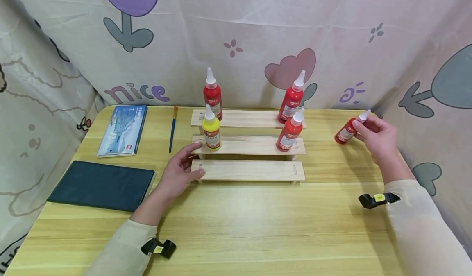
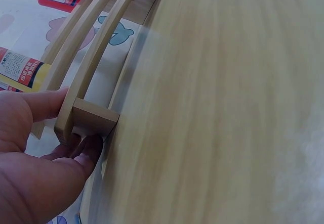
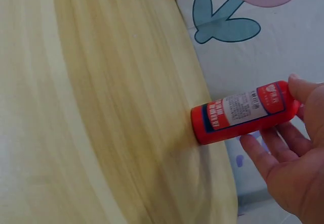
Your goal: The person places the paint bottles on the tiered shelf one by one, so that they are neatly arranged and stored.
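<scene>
A three-tier wooden stand (image 1: 247,170) stands mid-table, and my left hand (image 1: 178,171) holds its left end, thumb at the lowest tier. Close up in the left wrist view, the fingers curl about a leg of the stand (image 2: 93,117). Off to the right, my right hand (image 1: 379,139) pinches a red paint bottle (image 1: 346,132) near its white nozzle, the bottle leaning. The label of this bottle (image 3: 243,107) faces the right wrist camera. On the middle tier are a yellow paint bottle (image 1: 212,134) and a red one (image 1: 289,136); two more red bottles (image 1: 212,98) occupy the top tier.
Left of the stand lie a paintbrush (image 1: 172,129), a blue-and-white box or book (image 1: 123,129) and a dark notebook (image 1: 103,186). A printed curtain (image 1: 228,30) hangs behind the table (image 1: 258,227) and along both sides.
</scene>
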Demonstrator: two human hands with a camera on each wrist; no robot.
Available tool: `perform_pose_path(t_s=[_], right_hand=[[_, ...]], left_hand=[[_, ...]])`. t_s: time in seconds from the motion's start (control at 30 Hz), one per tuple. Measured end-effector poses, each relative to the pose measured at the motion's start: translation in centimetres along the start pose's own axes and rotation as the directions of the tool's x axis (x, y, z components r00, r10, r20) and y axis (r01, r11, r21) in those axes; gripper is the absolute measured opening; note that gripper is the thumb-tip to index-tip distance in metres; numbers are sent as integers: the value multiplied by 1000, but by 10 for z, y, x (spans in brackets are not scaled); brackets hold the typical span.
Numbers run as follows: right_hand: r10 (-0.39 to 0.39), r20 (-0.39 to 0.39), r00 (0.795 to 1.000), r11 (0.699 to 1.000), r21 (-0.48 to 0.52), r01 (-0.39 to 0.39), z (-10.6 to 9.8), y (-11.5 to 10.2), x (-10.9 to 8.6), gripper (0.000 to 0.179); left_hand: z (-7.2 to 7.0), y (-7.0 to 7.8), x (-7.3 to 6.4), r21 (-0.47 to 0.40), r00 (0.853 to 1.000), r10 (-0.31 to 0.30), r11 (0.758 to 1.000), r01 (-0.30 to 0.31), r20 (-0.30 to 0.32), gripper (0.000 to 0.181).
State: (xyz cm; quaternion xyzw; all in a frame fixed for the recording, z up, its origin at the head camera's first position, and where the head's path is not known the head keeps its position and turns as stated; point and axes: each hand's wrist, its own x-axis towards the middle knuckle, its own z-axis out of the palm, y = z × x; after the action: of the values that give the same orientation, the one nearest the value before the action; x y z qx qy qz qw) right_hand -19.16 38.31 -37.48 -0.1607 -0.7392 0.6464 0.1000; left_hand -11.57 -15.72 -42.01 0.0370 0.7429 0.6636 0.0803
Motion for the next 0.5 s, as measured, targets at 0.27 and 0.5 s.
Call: perform_pose_path(t_s=[0.27, 0.5], right_hand=[[-31, -21, 999, 994, 102, 33, 0, 4, -5, 50], [-87, 2, 996, 991, 106, 86, 2, -1, -25, 45]], left_hand=[[1, 1, 0, 4, 1000, -9, 1000, 9, -4, 71], [0, 0, 1, 0, 1000, -3, 1000, 3, 1, 71]])
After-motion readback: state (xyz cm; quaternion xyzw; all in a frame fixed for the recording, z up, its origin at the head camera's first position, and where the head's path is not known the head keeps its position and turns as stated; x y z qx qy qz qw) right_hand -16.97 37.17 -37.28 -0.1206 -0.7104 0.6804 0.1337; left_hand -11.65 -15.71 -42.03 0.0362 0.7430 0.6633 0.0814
